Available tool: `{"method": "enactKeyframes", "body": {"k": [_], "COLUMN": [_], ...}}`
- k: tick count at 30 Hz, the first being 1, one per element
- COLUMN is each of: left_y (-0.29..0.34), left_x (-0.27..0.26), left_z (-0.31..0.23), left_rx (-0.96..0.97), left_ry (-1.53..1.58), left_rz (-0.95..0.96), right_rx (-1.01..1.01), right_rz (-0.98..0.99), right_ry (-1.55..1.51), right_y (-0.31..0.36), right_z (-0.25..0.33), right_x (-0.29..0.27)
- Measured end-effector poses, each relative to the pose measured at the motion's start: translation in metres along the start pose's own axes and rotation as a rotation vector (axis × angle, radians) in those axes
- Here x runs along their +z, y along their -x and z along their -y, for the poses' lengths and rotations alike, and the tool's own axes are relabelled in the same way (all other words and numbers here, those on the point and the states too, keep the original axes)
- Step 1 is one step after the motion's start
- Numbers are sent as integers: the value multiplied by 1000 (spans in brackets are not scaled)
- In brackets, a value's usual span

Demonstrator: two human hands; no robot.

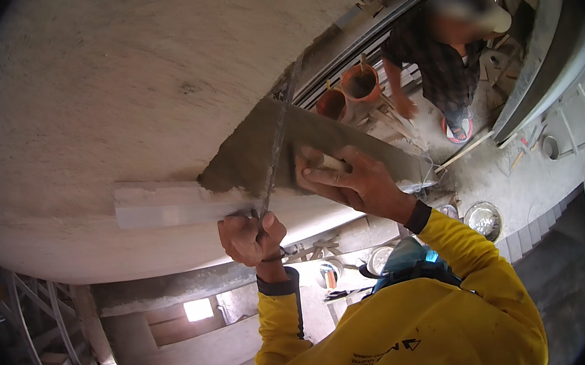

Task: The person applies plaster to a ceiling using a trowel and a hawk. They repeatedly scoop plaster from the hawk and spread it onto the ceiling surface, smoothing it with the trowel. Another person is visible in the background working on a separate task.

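Observation:
My left hand (pixel 252 238) is closed around the lower end of a long, thin straight bar (pixel 277 135), spattered with mortar. The bar slants up and away across a dark patch of damp plaster (pixel 246 148) on the pale wall. To its right, my right hand (pixel 371 183) grips a wooden plastering float (pixel 313 173) against the damp plaster. The fingers wrap over its handle, and part of the float is hidden beneath the hand. A pale, flat strip (pixel 159 205) lies along the wall just left of the damp patch.
Beyond the plastered edge, a person in a dark checked shirt (pixel 441 67) stands near two orange buckets (pixel 359 83). Planks and scraps lie around them. A round basin (pixel 483 220) is at right, near steps (pixel 536 228). Metal scaffolding (pixel 41 330) stands at lower left.

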State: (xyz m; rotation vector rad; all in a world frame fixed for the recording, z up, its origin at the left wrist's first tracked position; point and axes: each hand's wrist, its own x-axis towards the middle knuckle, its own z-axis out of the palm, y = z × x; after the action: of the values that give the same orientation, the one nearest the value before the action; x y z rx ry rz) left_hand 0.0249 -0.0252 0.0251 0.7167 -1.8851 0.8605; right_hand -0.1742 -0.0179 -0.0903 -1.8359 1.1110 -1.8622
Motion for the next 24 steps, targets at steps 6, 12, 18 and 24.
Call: {"method": "enactKeyframes", "body": {"k": [6,12,18,24], "left_y": [1,-8,7,-1], "left_x": [-1,-7,-10,-2], "left_z": [-3,-7,1,-3], "left_rx": [-5,-25,-33,-27], "left_ry": [57,70,83,87], "left_rz": [-6,118,73,-10], "right_rx": [-148,142,40,13], "right_rz": [64,78,242,119], "right_ry": [-67,-58,-81,83], "right_y": [-55,-22,-48,-5], "right_z": [16,4,39,14], "right_x": [3,4,-1,-2]}}
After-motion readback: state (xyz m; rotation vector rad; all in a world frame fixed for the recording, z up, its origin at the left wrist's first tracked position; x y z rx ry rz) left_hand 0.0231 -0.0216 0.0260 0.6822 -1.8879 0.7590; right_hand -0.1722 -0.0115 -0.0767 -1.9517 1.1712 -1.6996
